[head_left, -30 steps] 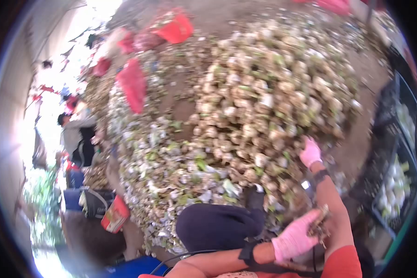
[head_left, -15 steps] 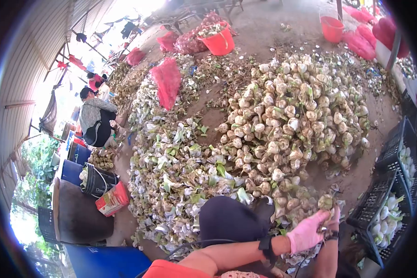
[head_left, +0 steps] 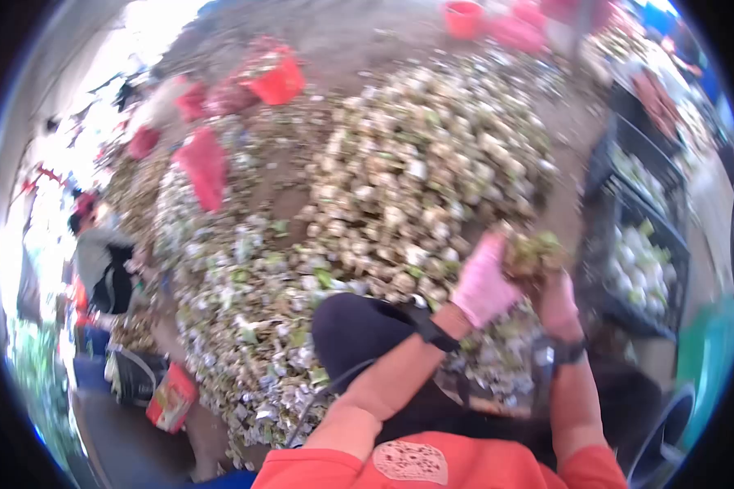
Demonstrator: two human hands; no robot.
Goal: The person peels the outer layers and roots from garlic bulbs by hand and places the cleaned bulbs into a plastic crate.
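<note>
In front of my knees, a blurred brownish-green clump that looks like garlic bulbs [head_left: 535,256] is held up between both hands. My left hand [head_left: 488,281], in a pink glove, grips its left side with closed fingers. My right hand [head_left: 558,306], also pink-gloved, holds it from below and the right; its fingertips are partly hidden by the clump. Just beyond the hands lies a big heap of soil-stained garlic bulbs [head_left: 424,163]. Pale trimmed leaves and skins [head_left: 245,326] cover the ground to the left, and more lie beneath my hands.
Black crates stand at right, the nearer crate [head_left: 673,322] holding clean white bulbs [head_left: 640,269]. A green container [head_left: 709,367] is at lower right. A red bucket [head_left: 277,77], a pink mesh sack [head_left: 201,167] and another red bucket [head_left: 463,20] lie farther off. A person [head_left: 106,265] sits at left.
The view has swung to the right, bringing the green container into sight. My hands have risen away from the lower right, and a larger clump shows between them instead of one bulb at the fingertips.
</note>
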